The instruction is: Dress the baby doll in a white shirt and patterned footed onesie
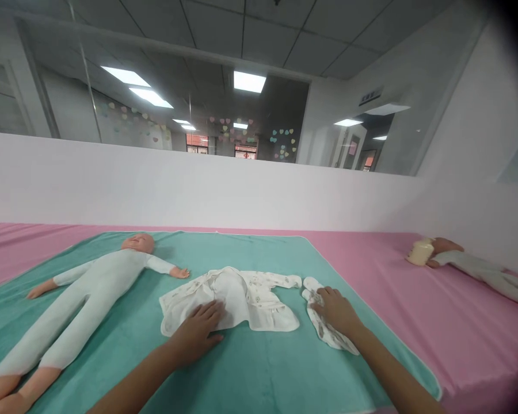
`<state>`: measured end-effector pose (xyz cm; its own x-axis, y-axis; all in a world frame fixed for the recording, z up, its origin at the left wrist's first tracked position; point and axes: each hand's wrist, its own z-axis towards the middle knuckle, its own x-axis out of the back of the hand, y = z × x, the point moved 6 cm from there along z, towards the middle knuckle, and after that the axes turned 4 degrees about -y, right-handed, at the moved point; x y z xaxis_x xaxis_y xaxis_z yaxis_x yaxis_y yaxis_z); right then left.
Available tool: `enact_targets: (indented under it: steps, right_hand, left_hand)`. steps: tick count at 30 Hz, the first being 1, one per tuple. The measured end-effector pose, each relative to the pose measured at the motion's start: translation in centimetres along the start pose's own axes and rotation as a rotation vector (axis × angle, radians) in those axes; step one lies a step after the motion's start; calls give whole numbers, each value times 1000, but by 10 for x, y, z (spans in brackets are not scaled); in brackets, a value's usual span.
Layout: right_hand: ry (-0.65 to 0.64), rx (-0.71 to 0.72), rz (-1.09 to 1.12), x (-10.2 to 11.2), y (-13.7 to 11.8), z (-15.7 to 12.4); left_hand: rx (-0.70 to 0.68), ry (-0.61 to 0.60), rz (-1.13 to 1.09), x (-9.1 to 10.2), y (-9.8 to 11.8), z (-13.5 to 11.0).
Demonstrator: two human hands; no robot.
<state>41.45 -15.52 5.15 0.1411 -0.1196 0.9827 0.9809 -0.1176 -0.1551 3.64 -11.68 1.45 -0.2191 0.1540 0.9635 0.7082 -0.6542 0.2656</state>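
A white baby jacket (pixel 267 299) with a small print lies spread out on a green towel (pixel 259 374). My left hand (pixel 202 330) rests on the jacket's left part, fingers stretched out and flat. To the right of the jacket, my right hand (pixel 339 310) is closed on a small white printed baby garment (pixel 323 328), which lies bunched on the towel. Its exact kind is hidden by the folds and my fingers. On the left, a baby doll (pixel 106 282) in a pale bodysuit lies on its back, one arm reaching toward the jacket.
Under the towel is a pink table cover (pixel 470 328). At the far right stand a cream pump bottle (pixel 420 252) and, behind it, a second doll (pixel 479 270) lying down. A white wall (pixel 220 195) with a large window above borders the table's back.
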Motion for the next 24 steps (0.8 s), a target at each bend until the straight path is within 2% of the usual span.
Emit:
enact_targets:
  steps: [3,6,9,13,16,18,21,23,24]
  right_hand:
    - [48,-27,-109,-6,24,-29]
    - [180,5,-201,-4,21,-47]
    - [197,153,-109,-5,-15,-56]
    - [55,368,149,-15,-93,-52]
    - [-3,482,200,-30,-140,-36]
    - [-4,456,182,-42,-151,-18]
    - [21,315,195,-56,-142,7]
    - [64,282,273,-56,-140,13]
    - [80,295,332,-54,-145,13]
  left_hand:
    - [-15,41,-28,-9,3,-1]
    - [-1,106,-23,-10,1,1]
    - [14,132,-22,-11,1,2]
    - [67,174,-37,-3,5,-5]
    - [62,211,15,8,16,-16]
    - [43,224,42,16,21,-27]
    - [39,240,23,31,16,-50]
    - [92,308,-27,50,-6,-71]
    - [136,366,-52,63,-24,-85]
